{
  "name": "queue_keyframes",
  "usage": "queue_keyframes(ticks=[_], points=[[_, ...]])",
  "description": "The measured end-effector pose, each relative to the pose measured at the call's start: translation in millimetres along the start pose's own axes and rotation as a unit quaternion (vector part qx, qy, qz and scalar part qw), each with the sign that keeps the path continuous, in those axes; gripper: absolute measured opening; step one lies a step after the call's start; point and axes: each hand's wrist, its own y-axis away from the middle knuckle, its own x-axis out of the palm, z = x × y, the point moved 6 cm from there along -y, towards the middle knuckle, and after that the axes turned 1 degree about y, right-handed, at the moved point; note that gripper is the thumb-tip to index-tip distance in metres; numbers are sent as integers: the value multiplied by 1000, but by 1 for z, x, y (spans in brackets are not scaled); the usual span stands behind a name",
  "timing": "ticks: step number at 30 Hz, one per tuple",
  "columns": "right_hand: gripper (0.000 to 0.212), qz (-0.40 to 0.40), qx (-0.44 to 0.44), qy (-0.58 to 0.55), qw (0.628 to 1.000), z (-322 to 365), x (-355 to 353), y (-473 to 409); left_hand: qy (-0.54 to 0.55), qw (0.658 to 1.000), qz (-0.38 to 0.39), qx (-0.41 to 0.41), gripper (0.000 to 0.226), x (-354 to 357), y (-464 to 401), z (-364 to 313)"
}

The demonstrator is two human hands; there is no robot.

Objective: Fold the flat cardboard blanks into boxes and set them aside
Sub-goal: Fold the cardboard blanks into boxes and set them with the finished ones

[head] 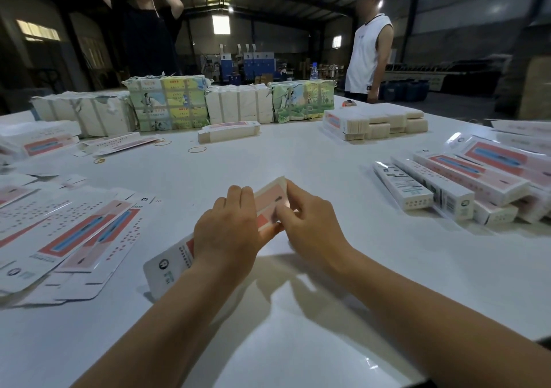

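Observation:
A long pink-and-white cardboard blank [269,201] is held over the middle of the white table [298,161], slanting from lower left to upper right. My left hand [228,226] wraps over its middle with fingers curled round it. My right hand [310,217] pinches its far end, fingers bent at the flap. The blank's near end with a round logo [164,268] sticks out below my left wrist. A heap of flat blanks [68,232] lies at the left. Folded boxes [447,188] are piled at the right.
Wrapped bundles of stock [167,104] line the far side, with stacks of blanks [375,122] and a small stack [228,131] in front. Rubber bands [196,149] lie loose. A water bottle [313,71] stands behind. Two people stand beyond the table.

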Motion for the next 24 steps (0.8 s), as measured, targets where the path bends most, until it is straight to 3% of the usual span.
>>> queue_keyframes(ticks=[5,8,11,13,15,17,19,21,24], points=[[14,10,-33,51,998,5,-4,-1,9,1000,-8,28,70,0,1,4],[7,49,-12,9,999,5,2,-1,-1,1000,-7,9,81,6,0,14],[19,89,49,-86,991,0,5,-6,17,999,26,-17,84,12,-4,29],[35,53,101,-181,977,-7,-2,-11,36,998,41,-14,78,15,-5,33],[49,3,91,-213,973,-11,-13,-15,25,998,54,4,70,18,-6,32],[68,15,25,-122,992,-5,-18,-13,4,998,58,22,65,20,-6,29],[77,90,-74,32,993,3,-5,-8,-9,998,58,38,65,19,-6,28],[77,152,-159,185,958,3,14,-3,4,996,68,51,65,18,-3,27],[71,170,-208,293,918,-4,28,0,24,992,90,89,63,19,-1,23]])
